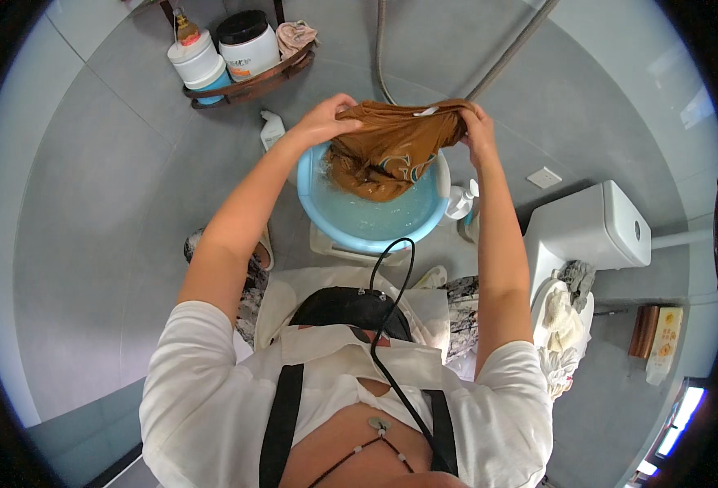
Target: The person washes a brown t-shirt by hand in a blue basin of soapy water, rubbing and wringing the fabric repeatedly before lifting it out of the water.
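Stretching a wet brown fabric garment with a pale-outlined print [399, 140] above a round light-blue plastic basin [334, 234], pinching one upper corner in the left grip [326, 120] and clasping the other in the right grip [478, 137]. Bunching in folds lower down, seemingly dipping into cloudy bluish water [367, 218] within. Perhaps risking a slip through wet fingers, with soaked weight dragging at both corners; possibly splashing over the rim if dropping back suddenly. Maybe also inviting a knock against a white-topped pump bottle [460, 202] just right of the basin, or a snag on a thin black looped cable [412, 259] near the front rim. Showing at upper left, on a curved dark-brown shelf [253, 86], a black-lidded white tub [249, 54] and a white-and-blue tub [200, 63], hiding the contents of both.
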A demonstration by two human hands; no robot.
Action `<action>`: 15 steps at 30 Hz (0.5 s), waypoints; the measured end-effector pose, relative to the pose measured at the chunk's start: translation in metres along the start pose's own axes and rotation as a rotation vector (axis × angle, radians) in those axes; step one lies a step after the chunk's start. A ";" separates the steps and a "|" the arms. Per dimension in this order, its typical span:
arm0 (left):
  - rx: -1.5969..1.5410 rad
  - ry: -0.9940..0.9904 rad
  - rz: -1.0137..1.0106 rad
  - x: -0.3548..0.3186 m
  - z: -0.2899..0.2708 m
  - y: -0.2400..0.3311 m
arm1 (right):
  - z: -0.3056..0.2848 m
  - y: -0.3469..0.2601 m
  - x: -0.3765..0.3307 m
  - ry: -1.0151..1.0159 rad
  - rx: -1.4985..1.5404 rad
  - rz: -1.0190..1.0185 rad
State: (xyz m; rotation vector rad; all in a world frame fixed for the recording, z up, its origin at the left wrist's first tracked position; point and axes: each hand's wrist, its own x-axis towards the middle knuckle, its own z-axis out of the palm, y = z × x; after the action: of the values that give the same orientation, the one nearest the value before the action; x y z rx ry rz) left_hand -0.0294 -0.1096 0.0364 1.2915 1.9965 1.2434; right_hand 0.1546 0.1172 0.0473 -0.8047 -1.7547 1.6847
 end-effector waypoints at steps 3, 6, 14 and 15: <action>0.067 -0.163 0.120 0.018 0.011 -0.045 | 0.013 -0.006 0.005 -0.010 -0.111 -0.120; 0.454 -0.297 -0.057 0.014 0.025 -0.049 | 0.019 0.011 0.005 -0.078 -0.289 -0.194; -0.708 0.067 -0.407 0.003 0.046 -0.081 | 0.002 0.115 -0.015 -0.625 -0.863 -0.185; -0.685 0.076 -0.431 0.004 0.050 -0.086 | 0.003 0.122 -0.020 -0.702 -0.803 -0.196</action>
State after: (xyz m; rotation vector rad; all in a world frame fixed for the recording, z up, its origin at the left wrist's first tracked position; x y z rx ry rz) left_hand -0.0346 -0.0974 -0.0626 0.4647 1.5491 1.5593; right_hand 0.1700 0.1031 -0.0744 -0.3054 -2.9690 1.1618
